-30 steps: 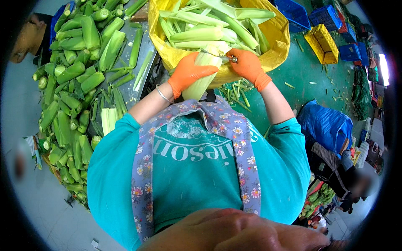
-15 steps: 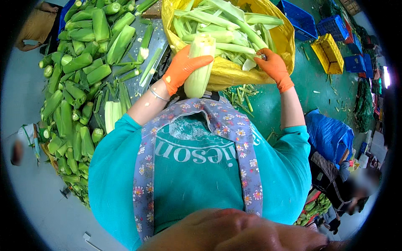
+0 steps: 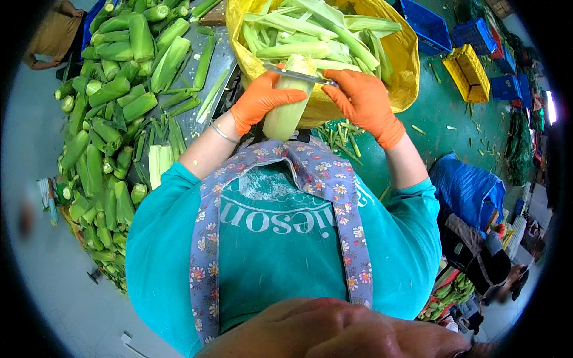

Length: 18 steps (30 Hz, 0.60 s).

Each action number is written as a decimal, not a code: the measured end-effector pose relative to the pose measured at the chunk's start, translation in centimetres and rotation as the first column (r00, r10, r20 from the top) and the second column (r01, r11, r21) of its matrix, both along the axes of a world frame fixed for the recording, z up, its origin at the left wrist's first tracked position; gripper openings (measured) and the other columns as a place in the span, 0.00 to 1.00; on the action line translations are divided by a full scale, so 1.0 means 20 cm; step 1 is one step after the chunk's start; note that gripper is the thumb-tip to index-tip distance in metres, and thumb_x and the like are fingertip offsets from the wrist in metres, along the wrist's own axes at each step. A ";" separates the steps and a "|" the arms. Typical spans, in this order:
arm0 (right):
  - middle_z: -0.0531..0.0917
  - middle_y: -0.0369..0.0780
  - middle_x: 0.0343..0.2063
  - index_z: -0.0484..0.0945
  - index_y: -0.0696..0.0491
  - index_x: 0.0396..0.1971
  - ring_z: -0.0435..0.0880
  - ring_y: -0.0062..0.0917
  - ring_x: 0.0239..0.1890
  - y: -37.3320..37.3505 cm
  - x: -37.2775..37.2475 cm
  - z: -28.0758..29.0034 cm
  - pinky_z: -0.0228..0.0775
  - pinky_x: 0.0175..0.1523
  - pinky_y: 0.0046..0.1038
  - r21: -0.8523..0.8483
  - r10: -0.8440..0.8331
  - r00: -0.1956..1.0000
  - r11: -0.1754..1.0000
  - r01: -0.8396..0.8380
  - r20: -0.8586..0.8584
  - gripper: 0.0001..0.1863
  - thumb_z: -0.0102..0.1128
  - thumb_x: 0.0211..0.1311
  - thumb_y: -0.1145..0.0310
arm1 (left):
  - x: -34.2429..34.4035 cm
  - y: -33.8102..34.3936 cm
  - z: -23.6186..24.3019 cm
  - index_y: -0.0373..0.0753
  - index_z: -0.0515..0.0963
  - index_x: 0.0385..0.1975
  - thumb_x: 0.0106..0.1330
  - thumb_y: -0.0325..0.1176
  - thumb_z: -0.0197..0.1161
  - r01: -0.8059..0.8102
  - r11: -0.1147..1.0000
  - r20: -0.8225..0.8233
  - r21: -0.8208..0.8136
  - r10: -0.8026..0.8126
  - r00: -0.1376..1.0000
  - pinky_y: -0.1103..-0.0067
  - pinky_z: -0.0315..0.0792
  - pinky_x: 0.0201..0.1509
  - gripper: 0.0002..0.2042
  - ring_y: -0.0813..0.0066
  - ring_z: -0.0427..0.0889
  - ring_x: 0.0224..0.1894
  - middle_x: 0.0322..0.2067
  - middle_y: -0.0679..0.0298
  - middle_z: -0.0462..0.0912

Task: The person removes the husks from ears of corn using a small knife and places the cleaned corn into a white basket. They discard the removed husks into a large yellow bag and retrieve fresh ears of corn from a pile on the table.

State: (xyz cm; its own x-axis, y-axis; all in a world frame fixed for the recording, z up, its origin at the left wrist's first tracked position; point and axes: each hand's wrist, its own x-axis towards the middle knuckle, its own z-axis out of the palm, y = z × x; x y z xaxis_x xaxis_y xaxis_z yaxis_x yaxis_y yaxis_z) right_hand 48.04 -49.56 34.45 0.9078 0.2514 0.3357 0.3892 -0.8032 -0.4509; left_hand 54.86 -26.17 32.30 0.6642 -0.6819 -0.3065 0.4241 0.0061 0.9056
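Note:
My left hand, in an orange glove, is wrapped round a pale green ear of corn held upright in front of my apron. In my gloved right hand is a knife, its blade lying across the upper part of the ear. The knife's handle is mostly hidden by the fingers. Just beyond both hands a yellow bag gapes wide, with stripped corn husks piled inside it.
A large heap of green corn ears covers the left side beside a metal surface with loose leaves. On the green floor at right are blue crates, a yellow crate and a blue sack. Other people appear at the edges.
My right hand has come left from the bag's edge to the ear, bringing the knife across its upper end. The ear has tilted slightly in my left hand.

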 end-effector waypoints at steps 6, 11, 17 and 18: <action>0.81 0.41 0.27 0.80 0.51 0.41 0.81 0.39 0.29 0.05 0.03 -0.03 0.70 0.33 0.38 -0.008 0.018 0.996 1.000 -0.017 0.085 0.14 0.63 0.63 0.58 | -0.01 -0.03 0.00 0.36 0.75 0.57 0.57 0.37 0.74 0.021 1.000 -0.032 0.008 -0.020 0.999 0.79 0.73 0.53 0.28 0.77 0.79 0.48 0.49 0.64 0.81; 0.81 0.43 0.27 0.80 0.52 0.39 0.81 0.41 0.29 0.05 0.05 -0.03 0.70 0.32 0.39 -0.007 0.019 0.999 1.000 -0.019 0.037 0.14 0.63 0.63 0.57 | -0.01 -0.06 0.02 0.36 0.77 0.55 0.58 0.37 0.72 0.045 0.999 -0.049 0.030 -0.044 0.998 0.80 0.73 0.50 0.25 0.79 0.79 0.47 0.48 0.65 0.82; 0.81 0.46 0.24 0.81 0.54 0.35 0.81 0.45 0.29 -0.16 -0.01 -0.02 0.71 0.33 0.41 -0.084 -0.027 0.971 0.996 0.007 -0.236 0.12 0.61 0.64 0.59 | -0.02 -0.03 -0.05 0.37 0.78 0.52 0.58 0.37 0.72 0.033 0.998 -0.152 0.050 -0.025 0.988 0.81 0.73 0.47 0.22 0.81 0.80 0.42 0.42 0.67 0.83; 0.82 0.46 0.27 0.81 0.54 0.34 0.81 0.45 0.32 -0.17 -0.04 -0.01 0.71 0.36 0.42 -0.067 -0.069 0.957 0.996 0.052 -0.283 0.15 0.59 0.64 0.57 | -0.03 -0.04 -0.03 0.36 0.76 0.54 0.60 0.37 0.70 0.044 0.997 -0.060 0.059 -0.041 0.997 0.79 0.74 0.49 0.23 0.77 0.81 0.43 0.43 0.64 0.84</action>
